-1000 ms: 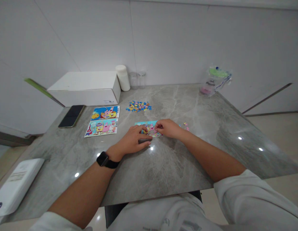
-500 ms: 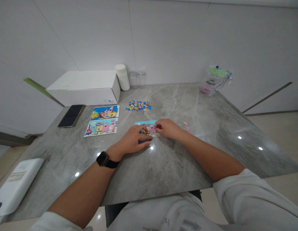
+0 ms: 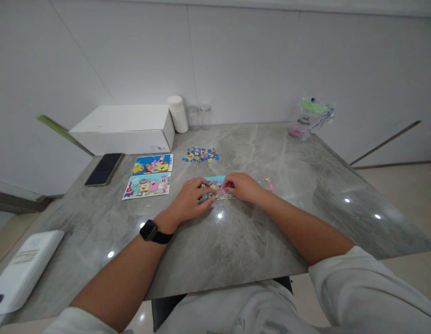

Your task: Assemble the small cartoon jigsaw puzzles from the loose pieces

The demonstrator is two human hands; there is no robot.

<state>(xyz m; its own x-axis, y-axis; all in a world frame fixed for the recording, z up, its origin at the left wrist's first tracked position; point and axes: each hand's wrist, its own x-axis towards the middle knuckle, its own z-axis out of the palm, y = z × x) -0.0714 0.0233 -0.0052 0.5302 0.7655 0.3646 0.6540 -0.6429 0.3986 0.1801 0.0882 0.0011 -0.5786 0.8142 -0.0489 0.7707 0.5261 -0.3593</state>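
Observation:
A small jigsaw puzzle (image 3: 218, 179) with a colourful cartoon picture lies flat on the table between my hands. My left hand (image 3: 193, 198), wearing a black watch, rests at its left side with the fingers apart, covering part of the picture. Over the right part of the puzzle, my right hand (image 3: 240, 186) is closed in a pinch, thumb against forefinger; the puzzle piece there is mostly hidden by the fingertips. A few loose pieces (image 3: 270, 184), pink and blue, lie just right of that hand. Farther back sits a heap of mixed puzzle pieces (image 3: 200, 155).
Two cartoon picture cards (image 3: 148, 184) lie left of the puzzle, beside a dark phone (image 3: 104, 169). Behind stand a white box (image 3: 121, 132), a white bottle (image 3: 178, 115) and two clear jars (image 3: 205, 118). A bagged container (image 3: 307, 120) is at back right, a white case (image 3: 26, 269) at front left.
My left thumb and fingers have shifted slightly up and closer together on the puzzle's left side. The right hand keeps its pinch in nearly the same place. The whole view has tilted a little.

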